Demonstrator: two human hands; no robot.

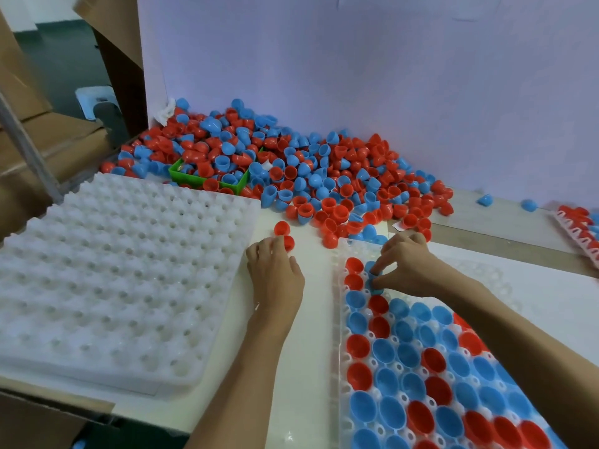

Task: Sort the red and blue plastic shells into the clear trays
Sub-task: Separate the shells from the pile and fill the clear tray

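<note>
Head view: person seated at a white tabletop, both hands working.
Risk 1: the blue shell could sit crooked in its pocket; the right fingers press from one side only, and the neighbouring red shells are just beside it.
Risk 2: the shell may pop out or tip when the fingers let go, if it is not pushed fully home.
Risk 3: the left hand's red shell could slip from a light fingertip hold and roll across the tabletop.
Risk 4: the loose pile touches the tray's far edge, so strays could spill into open pockets.
Right hand: fingers curled, pinching the blue shell at the clear tray, far-left area, second column.
Left hand: fingers bent round the red shell at the tips; another red shell lies just beyond, untouched.
Tray state: near rows filled with mixed red and blue, far rows open.
Spare trays: white stack on the left, holding nothing.
Green bin: half buried in the pile.
Progress guess: roughly half of this tray is filled.
</note>
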